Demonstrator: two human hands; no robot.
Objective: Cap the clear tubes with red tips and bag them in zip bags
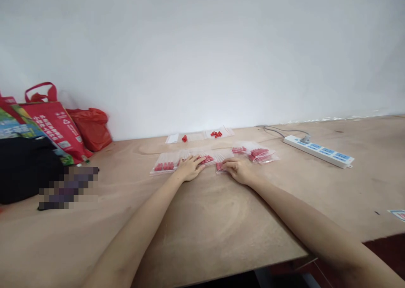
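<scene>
My left hand [190, 168] lies on clear plastic zip bags [164, 166] with red pieces inside, its fingers stretched over them. Small red pieces show through the plastic near its fingertips. My right hand [238, 170] has its fingers bent and closed on the edge of another zip bag [219, 166], partly hidden under them. Just beyond this hand sits a pile of filled zip bags [260, 153], with one more filled bag [239, 150] beside it. Farther back, loose red pieces [216, 134] rest on flat bags, and a small red cluster [184, 138] lies to their left.
A white power strip [319, 151] with a grey plug and cable lies on the wooden table [202, 229] to the right. At the left stand a red shopping bag [53, 127], a red plastic bag [91, 129] and a black bag [28, 169]. A white wall rises behind.
</scene>
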